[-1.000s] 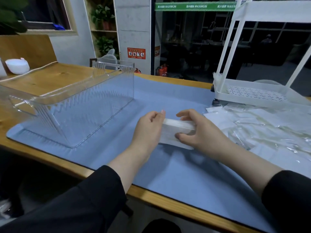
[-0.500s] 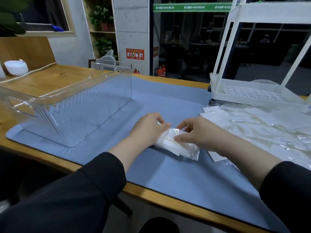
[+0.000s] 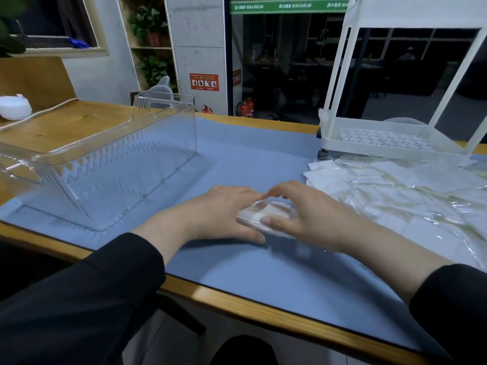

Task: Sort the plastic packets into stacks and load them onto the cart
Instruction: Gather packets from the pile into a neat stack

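1. I see the left hand (image 3: 226, 212) and right hand (image 3: 303, 214), fingers curled, clasping a packet stack (image 3: 263, 216) lying on the desk (image 3: 237, 159)'s blue mat.
2. Slick packets may fan apart if either grip eases.
3. Loose packets (image 3: 395, 196) alongside could snag on the way to the cart (image 3: 382, 139).

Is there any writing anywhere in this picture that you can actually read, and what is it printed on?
"MAXIMUM": white letters, repeated along the green banner above the dark glass front; the characters beside each word are too blurred to read.
Red sign on the grey pillar: pictograms and small print, unreadable.
Orange sign beside it: unreadable.
Plastic packets: no legible print.
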Tool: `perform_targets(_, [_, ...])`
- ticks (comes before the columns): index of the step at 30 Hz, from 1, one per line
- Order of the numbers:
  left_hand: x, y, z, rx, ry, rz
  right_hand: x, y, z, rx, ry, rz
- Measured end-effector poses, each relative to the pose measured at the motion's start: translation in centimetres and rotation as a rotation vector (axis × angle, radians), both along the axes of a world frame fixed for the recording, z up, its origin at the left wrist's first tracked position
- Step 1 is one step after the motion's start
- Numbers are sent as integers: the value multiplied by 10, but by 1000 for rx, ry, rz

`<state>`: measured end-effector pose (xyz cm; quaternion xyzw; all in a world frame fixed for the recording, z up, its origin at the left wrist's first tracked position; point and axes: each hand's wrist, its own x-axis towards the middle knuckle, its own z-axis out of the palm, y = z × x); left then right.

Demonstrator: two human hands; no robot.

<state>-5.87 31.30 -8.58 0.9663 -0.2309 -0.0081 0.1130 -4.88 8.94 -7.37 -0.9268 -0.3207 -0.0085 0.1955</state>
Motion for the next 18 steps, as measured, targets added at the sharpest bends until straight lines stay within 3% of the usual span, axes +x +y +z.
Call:
perform_targets(7, [8, 2, -8, -129, 118, 87, 3, -7, -3, -124, 19, 24])
perform_targets(18, [2, -6, -6, -30, 64, 64, 2, -28, 7, -146, 48, 38])
